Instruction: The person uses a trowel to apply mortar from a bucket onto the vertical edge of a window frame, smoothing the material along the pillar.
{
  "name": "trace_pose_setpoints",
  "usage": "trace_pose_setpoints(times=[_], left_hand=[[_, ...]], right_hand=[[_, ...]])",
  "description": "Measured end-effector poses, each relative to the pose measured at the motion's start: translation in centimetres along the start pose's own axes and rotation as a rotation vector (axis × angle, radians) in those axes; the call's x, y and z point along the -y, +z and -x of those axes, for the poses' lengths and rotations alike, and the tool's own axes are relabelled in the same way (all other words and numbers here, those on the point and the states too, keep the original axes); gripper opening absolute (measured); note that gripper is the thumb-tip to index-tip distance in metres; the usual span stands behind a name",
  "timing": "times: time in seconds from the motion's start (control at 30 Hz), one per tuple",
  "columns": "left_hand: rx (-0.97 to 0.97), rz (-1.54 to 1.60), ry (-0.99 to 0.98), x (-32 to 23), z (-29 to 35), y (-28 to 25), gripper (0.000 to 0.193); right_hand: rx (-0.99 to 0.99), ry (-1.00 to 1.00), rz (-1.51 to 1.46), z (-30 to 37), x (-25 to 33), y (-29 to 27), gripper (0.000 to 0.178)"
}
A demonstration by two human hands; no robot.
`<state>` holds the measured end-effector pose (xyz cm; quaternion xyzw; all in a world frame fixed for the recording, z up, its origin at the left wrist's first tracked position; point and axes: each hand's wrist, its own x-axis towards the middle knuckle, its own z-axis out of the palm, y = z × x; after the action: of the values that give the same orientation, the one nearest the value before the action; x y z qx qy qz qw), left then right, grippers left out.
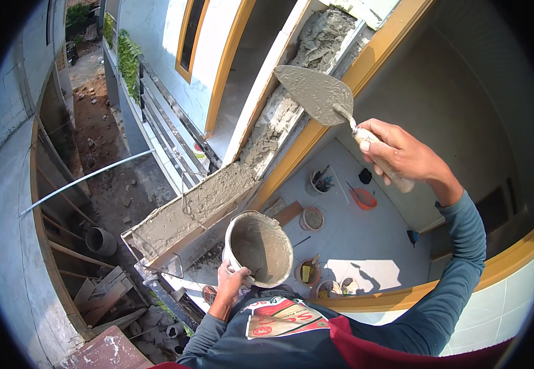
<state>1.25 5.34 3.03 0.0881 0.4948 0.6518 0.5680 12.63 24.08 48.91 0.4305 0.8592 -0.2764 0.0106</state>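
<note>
My right hand [396,152] is closed round the wooden handle of a pointed trowel [317,93]. Grey mortar smears cover its blade, which hangs over a mortar-filled formwork channel [261,144]. My left hand [232,283] grips the near rim of a mortar-crusted bucket [258,247], tilted so that its inside shows. Wet-looking mortar coats the bucket's wall and bottom. Left of the bucket, a smoothed band of mortar [187,208] fills the boxed end of the formwork. Rougher, lumpy mortar [323,38] lies farther up the channel, partly behind the blade.
Orange-yellow wooden frames [365,64] border the channel. Down on the tiled floor stand several buckets, among them a tool bucket [321,181], and a red basin [363,198]. A pale pipe [88,177] crosses the drop at left. Metal wire clamps [187,200] straddle the formwork.
</note>
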Motion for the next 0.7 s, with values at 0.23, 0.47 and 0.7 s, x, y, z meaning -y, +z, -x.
trace_pose_setpoints(times=[0.23, 0.47, 0.7], left_hand=[[0.027, -0.021, -0.021, 0.4, -0.4, -0.1, 0.036], [0.027, -0.012, -0.009, 0.0, 0.0, 0.1, 0.037], [0.027, 0.032, -0.011, 0.1, 0.5, 0.0, 0.037]], right_hand=[[0.24, 0.234, -1.088, -1.4, -4.7, 4.5, 0.029], [0.316, 0.087, -1.451, -2.0, -4.0, 2.8, 0.037], [0.362, 0.009, -1.557, -1.3, -3.2, 1.4, 0.039]])
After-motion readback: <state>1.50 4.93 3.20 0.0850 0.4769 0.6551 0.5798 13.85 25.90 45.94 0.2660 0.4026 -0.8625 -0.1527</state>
